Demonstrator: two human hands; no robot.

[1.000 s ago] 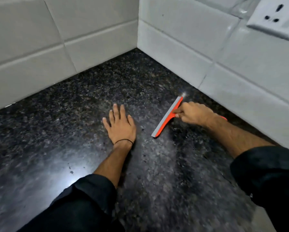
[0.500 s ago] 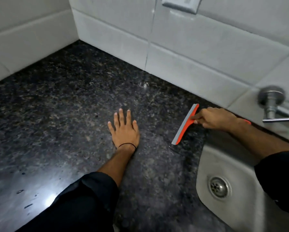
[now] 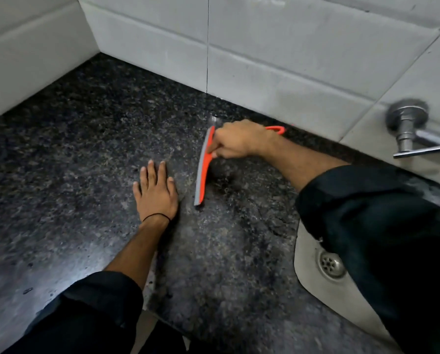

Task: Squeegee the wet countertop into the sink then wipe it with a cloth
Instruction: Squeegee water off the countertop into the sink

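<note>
Orange-framed squeegee (image 3: 204,167) with a grey rubber blade sat blade-down on the black speckled granite countertop (image 3: 86,149), left of the sink (image 3: 306,254), blade running roughly front to back. Right hand (image 3: 235,140) was closed around its handle, the orange loop end poking out behind the wrist near the white tiled wall (image 3: 277,60). Left hand (image 3: 156,191) lay flat, fingers spread, holding nothing, just beside the blade. Steel sink basin showed its drain (image 3: 331,264); right sleeve (image 3: 382,226) hid most of the basin. Tap (image 3: 415,131) mounted on the wall above.
</note>
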